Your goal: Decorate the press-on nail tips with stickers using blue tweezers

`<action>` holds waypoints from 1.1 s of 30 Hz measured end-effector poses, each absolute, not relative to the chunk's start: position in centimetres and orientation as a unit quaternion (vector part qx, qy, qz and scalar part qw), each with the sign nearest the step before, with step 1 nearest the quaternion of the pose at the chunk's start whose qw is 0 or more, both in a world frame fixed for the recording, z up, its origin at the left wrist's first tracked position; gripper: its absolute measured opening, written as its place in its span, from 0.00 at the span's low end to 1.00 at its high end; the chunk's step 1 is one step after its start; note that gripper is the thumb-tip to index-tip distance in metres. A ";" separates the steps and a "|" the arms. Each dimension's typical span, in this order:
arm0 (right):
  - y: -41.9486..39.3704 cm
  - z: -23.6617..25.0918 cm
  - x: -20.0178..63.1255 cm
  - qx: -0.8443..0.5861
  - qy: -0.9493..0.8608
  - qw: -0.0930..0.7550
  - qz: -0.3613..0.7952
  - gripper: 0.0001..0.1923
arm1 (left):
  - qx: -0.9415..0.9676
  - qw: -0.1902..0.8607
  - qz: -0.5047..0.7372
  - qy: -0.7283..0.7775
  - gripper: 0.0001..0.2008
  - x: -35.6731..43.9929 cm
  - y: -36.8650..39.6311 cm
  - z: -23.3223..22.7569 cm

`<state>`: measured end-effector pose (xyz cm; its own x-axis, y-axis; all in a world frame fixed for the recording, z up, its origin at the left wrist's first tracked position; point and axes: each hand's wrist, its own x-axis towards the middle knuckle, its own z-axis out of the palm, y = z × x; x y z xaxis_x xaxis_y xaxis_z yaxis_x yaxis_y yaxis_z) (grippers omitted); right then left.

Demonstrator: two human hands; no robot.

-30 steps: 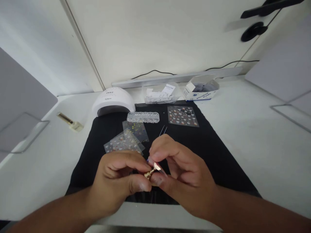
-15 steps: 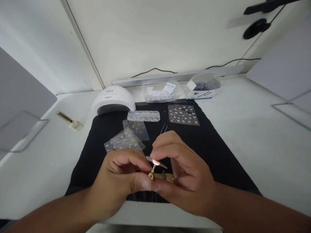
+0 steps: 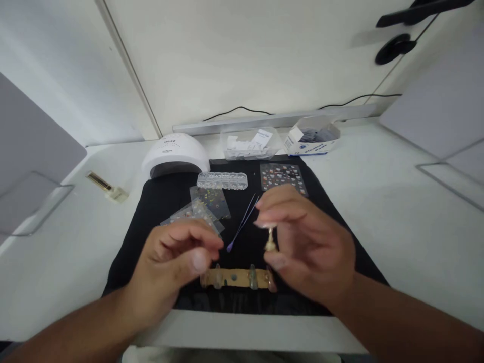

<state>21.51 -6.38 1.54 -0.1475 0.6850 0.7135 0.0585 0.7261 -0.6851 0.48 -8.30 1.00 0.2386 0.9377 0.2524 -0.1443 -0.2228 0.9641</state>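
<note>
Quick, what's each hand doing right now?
Left hand: open, loosely curled, nothing visible in it.
Right hand: closed, pinching the small gold stand.

Left hand (image 3: 172, 269) now off gold stand (image 3: 270, 242); right hand (image 3: 312, 247) has moved it rightward.

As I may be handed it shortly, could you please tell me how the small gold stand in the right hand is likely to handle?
The gold stand is probably light, being small enough for the right hand to pinch. If set down and nudged, it might tip, since it looks slim and the nail tip on top overhangs it.
</note>
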 end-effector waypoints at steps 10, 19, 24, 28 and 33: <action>-0.6 -1.7 25.7 -0.264 -0.719 0.594 0.247 0.12 | 0.803 0.328 0.207 0.452 0.12 1.4 -4.2 2.2; -1.2 -1.0 25.6 -0.231 -0.773 0.567 0.167 0.12 | 0.838 0.142 -0.070 0.522 0.17 7.9 -1.4 2.3; -1.8 0.0 25.1 -0.209 -0.775 0.582 0.131 0.06 | 0.835 0.118 -0.127 0.522 0.14 9.8 -1.4 1.6; -2.5 0.8 25.0 -0.207 -0.769 0.596 0.100 0.08 | 0.826 0.106 -0.119 0.540 0.13 9.6 -1.3 1.8; -3.0 1.4 25.4 -0.204 -0.774 0.598 0.054 0.11 | 0.814 0.089 -0.038 0.573 0.09 5.3 -1.8 3.5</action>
<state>25.42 -3.04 1.44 -0.2025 0.3801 0.9025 0.2517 0.9108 -0.3271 5.27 -1.81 3.49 0.3400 0.9261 -0.1633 0.9396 -0.3272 0.1007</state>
